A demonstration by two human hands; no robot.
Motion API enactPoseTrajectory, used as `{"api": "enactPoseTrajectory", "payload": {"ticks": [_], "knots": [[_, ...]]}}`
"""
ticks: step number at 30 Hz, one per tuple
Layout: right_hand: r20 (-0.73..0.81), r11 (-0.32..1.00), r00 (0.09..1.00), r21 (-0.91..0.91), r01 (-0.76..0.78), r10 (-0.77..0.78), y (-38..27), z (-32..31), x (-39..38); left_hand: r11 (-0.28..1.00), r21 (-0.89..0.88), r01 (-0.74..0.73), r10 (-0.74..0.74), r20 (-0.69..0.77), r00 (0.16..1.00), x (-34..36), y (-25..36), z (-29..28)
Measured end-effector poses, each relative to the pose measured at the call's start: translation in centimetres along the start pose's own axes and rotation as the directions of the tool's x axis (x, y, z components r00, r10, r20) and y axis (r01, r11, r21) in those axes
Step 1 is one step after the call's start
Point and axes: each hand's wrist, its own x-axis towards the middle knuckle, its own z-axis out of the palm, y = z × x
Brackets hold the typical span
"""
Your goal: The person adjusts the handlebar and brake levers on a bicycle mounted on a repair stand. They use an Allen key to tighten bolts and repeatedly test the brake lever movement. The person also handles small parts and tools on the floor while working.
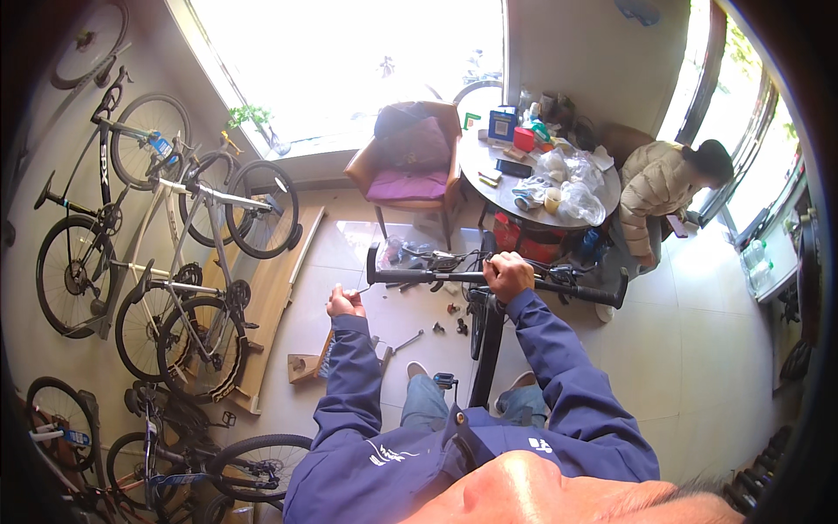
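Observation:
In front of me stands a bicycle with a black handlebar (559,286) and a dark frame (487,358). My right hand (508,277) is closed around the bar near its middle. Off the bar's left end, my left hand (346,302) is closed on a thin, dark, rod-like tool (364,290), which points at the black bar end (372,265). Whether its tip touches the bar is too small to tell. Cables and levers (436,259) sit along the bar's far side. A pedal (445,382) shows below, between my feet.
Several small parts (461,327) and a long-handled tool (408,341) lie on the floor beside a wooden box (303,368). Bicycles (183,288) line the left side. Beyond the bar are an armchair (415,185) and a cluttered round table (489,194); a person (655,192) sits at right.

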Motion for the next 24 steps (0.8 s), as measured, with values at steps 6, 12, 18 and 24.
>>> {"api": "enactPoseTrajectory", "payload": {"ticks": [6,12,18,24], "knots": [[0.007,1.0,1.0,0.005,-0.013,0.013,-0.2,-0.2,0.1,0.973,0.213,-0.086,0.043,0.196,0.98,1.2,1.9,1.6],[0.002,1.0,1.0,0.008,-0.024,0.024,-0.3,-0.1,0.1,0.931,0.336,-0.139,0.025,0.324,0.946,0.9,3.4,3.9],[0.001,1.0,1.0,-0.012,-0.026,0.026,-0.3,0.1,0.2,0.904,0.395,-0.164,-0.008,0.399,0.917,1.9,3.7,4.4],[0.016,0.999,0.999,-0.008,-0.039,0.039,-0.4,0.3,0.3,0.952,0.281,0.122,-0.223,0.36,0.906,1.3,5.5,3.0]]}}
